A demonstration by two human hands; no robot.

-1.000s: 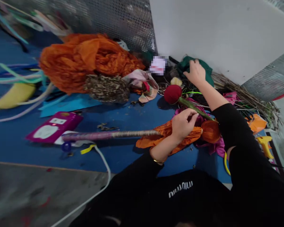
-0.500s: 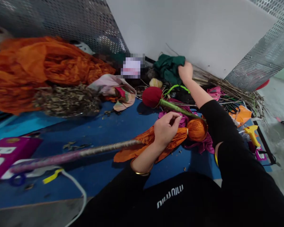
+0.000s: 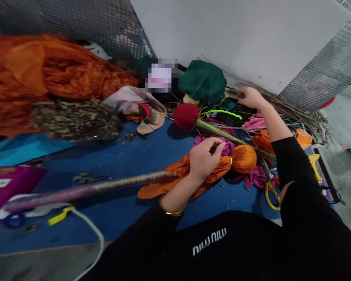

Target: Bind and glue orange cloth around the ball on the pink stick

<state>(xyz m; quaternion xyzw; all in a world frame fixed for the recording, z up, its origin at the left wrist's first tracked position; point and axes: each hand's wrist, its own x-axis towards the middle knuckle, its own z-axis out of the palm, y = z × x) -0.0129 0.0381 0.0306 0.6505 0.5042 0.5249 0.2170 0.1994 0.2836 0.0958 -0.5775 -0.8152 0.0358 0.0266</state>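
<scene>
My left hand [image 3: 205,158] is closed in a pinch over gathered orange cloth [image 3: 183,168]; whatever lies between its fingertips is too small to make out. Beside it, a round orange cloth ball [image 3: 244,159] is tied at its neck, and a wrapped rod [image 3: 105,189] extends left from the cloth. Farther back, my right hand [image 3: 250,97] has curled fingers among dry stalks [image 3: 233,93]; its grip is partly hidden. A dark green cloth bundle [image 3: 204,82] lies just left of it. Between the hands rests a red cloth ball [image 3: 186,116] on a green-wrapped stem [image 3: 219,132].
Yellow-handled scissors [image 3: 272,195] lie near my right forearm, by magenta cloth [image 3: 256,177]. A yellow glue gun [image 3: 314,164] is at the right edge. Leftward are dried leaves [image 3: 76,119], orange fabric [image 3: 61,74], a purple box [image 3: 16,183] and a white cable [image 3: 96,230]. A white panel [image 3: 236,35] stands behind.
My right hand has let go of the green cloth and moved right to the dry stalks. The green cloth now sits in a rounder heap. My left hand stays over the orange cloth.
</scene>
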